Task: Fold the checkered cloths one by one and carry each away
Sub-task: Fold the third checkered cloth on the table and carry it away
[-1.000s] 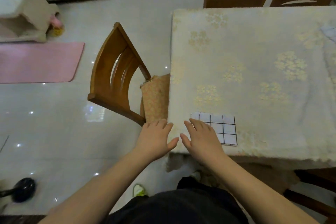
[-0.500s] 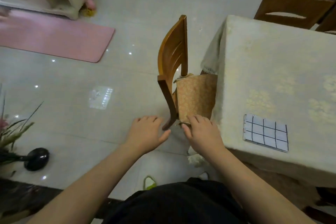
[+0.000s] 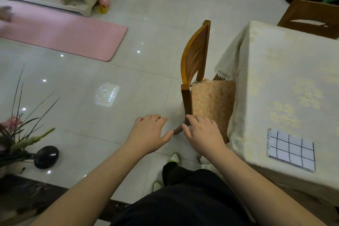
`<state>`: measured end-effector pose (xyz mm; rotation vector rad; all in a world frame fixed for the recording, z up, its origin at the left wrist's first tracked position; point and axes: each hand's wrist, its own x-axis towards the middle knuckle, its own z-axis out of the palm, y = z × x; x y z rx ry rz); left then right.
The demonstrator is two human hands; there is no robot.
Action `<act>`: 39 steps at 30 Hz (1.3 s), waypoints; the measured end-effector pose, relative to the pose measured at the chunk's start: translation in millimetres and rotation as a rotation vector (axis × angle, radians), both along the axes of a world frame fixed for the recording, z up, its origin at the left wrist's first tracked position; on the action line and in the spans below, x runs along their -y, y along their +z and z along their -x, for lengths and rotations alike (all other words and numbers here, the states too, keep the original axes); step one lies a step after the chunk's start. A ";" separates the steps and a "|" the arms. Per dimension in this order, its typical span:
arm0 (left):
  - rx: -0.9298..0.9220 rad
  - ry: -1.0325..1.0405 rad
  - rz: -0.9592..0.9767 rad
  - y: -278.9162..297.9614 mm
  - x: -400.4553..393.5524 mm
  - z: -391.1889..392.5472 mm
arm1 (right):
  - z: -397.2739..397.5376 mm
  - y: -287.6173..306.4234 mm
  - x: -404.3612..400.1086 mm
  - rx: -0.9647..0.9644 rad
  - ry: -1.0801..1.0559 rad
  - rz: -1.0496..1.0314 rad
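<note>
Left hand (image 3: 149, 135): my fingers (image 3: 156, 118) lie straight and lightly spread, palm down, holding nothing, held out over the floor (image 3: 110, 71).
Right hand (image 3: 202, 134): my fingers relaxed and slightly apart, empty; whether the tips touch the chair (image 3: 195, 57) behind them I cannot tell.
Checkered cloth (image 3: 291, 149): folded into a flat rectangle, lying near the front edge of the counter (image 3: 293, 71), well to the right of both my hands.
Chair: beside the counter's corner, with a patterned seat cover.

Folded checkered cloth (image 3: 291, 149) on table (image 3: 286, 79); both hands empty, fingers relaxed.
</note>
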<state>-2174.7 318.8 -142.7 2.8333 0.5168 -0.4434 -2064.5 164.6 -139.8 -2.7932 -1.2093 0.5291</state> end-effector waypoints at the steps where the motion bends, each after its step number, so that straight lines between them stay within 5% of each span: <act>1: 0.001 -0.005 -0.003 -1.0 -4.7 -6.9 | -4.7 -1.8 -4.5 -0.006 0.004 0.001; 22: -0.046 -0.165 -0.052 18.4 -102.8 -169.1 | -141.5 13.2 -100.7 -0.010 -0.109 -0.113; 39: 0.045 -0.632 -0.071 24.8 -280.3 -287.0 | -186.4 11.4 -237.3 0.054 -0.642 -0.133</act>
